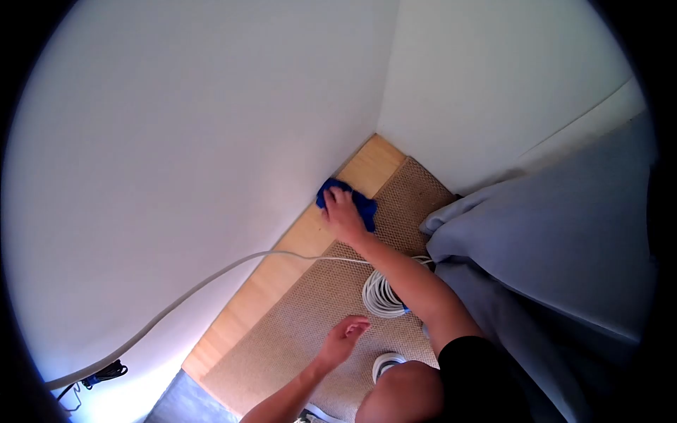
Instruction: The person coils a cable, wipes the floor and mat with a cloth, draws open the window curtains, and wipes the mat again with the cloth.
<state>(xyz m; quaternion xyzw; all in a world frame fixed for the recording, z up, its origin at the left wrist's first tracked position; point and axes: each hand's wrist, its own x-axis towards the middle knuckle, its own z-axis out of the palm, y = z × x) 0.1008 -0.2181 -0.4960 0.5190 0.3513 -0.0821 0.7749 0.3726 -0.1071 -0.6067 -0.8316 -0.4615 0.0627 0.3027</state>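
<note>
My right hand [343, 216] presses a blue cloth [365, 209] onto the light wooden board [293, 236] along the foot of the wall, near the corner. Part of the cloth hangs over toward the brown woven mat [282, 324]. Lower down, my left hand [345, 337] hovers above the mat with its fingers curled together; nothing shows in it. Between my left hand and my right forearm lies a coil of white cable [381, 292] on the mat.
A pale cable [197, 285] runs from the coil across the board to the lower left. A black cable bundle [106, 374] hangs there. Grey-blue curtain [536, 218] fills the right side. White walls [211, 127] meet at the corner. My knee [402, 395] and shoe [386, 363] are below.
</note>
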